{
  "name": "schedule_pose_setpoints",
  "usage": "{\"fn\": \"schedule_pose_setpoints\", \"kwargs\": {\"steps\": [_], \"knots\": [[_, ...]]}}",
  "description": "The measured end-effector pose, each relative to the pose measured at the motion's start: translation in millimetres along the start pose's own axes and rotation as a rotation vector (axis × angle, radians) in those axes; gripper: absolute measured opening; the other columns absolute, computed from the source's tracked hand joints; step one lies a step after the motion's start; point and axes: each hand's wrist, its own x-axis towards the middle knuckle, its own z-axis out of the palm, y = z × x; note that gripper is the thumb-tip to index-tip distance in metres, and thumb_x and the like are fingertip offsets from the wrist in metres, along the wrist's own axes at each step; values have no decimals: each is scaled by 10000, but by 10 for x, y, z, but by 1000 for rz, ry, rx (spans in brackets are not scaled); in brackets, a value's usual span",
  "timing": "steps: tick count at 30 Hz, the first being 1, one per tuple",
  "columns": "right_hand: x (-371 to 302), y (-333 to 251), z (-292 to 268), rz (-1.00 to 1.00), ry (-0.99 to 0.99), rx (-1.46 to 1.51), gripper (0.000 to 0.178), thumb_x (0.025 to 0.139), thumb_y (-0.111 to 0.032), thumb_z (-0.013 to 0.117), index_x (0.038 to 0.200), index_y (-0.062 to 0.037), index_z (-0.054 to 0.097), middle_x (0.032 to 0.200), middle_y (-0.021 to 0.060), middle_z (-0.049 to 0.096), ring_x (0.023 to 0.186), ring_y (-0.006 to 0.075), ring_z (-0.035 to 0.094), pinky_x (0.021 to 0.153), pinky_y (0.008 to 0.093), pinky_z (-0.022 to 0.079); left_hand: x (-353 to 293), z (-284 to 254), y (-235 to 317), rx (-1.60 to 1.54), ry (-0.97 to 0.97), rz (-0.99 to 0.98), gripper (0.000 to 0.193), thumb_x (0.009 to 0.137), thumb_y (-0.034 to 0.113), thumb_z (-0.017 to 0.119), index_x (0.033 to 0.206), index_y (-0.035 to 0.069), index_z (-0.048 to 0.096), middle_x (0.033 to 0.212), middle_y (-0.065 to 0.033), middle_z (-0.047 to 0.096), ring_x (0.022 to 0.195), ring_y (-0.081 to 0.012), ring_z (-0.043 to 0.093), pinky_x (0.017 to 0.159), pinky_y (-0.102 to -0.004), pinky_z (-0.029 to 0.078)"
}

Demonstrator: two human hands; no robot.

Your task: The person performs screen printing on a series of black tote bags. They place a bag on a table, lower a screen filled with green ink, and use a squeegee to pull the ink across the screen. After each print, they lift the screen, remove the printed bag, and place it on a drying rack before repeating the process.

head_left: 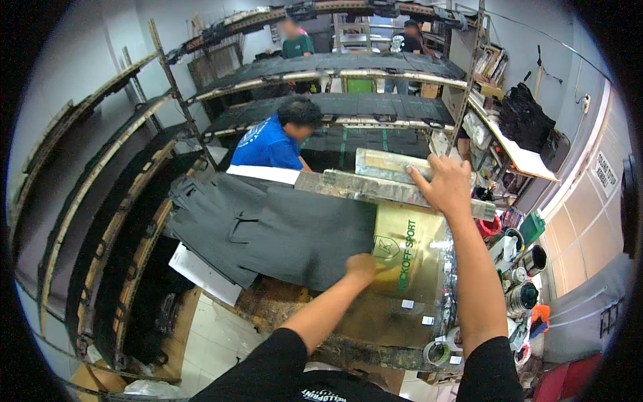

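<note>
A sheet of black cloth (308, 228) lies over the worktable, its left part bunched in folds. My left hand (360, 269) is closed at the cloth's right edge, seemingly pinching it; the fingertips are hidden. Beside that edge is a yellow panel (429, 248) with green lettering and a shield emblem. My right hand (447, 184) grips the upper side of a worn screen-printing frame (375, 187) at the panel's far side, thumb to the left. A pale, flat, stained piece (388, 163) stands along the frame, just left of that thumb.
Across the table, a person in a blue shirt (268, 144) bends down. Tall racks (127, 248) with black cloth stand left and behind. Cans and jars (522, 295) and a tape roll (437, 352) crowd the right side. Two other people (298, 43) are at the back.
</note>
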Motion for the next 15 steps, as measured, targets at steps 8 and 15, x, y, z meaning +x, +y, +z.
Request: {"fn": "schedule_pose_setpoints", "kwargs": {"steps": [8,15], "knots": [[-48,-49,-16,-26,39,24,541,940,-601,671,887,-62,667,848,135,676,894,338,648,883,505,405,-401,1053,-139,-189,341,425,915,1005,767,443,1585,60,483,1650,-232,422,1553,-447,331,1267,-634,211],[-42,-74,7,-17,58,49,562,941,-619,660,924,-59,696,856,147,694,887,347,666,878,508,417,-1000,1037,-1130,63,260,351,1057,944,886,370,1653,102,393,1722,-217,299,1598,-472,214,1288,-646,106]]}}
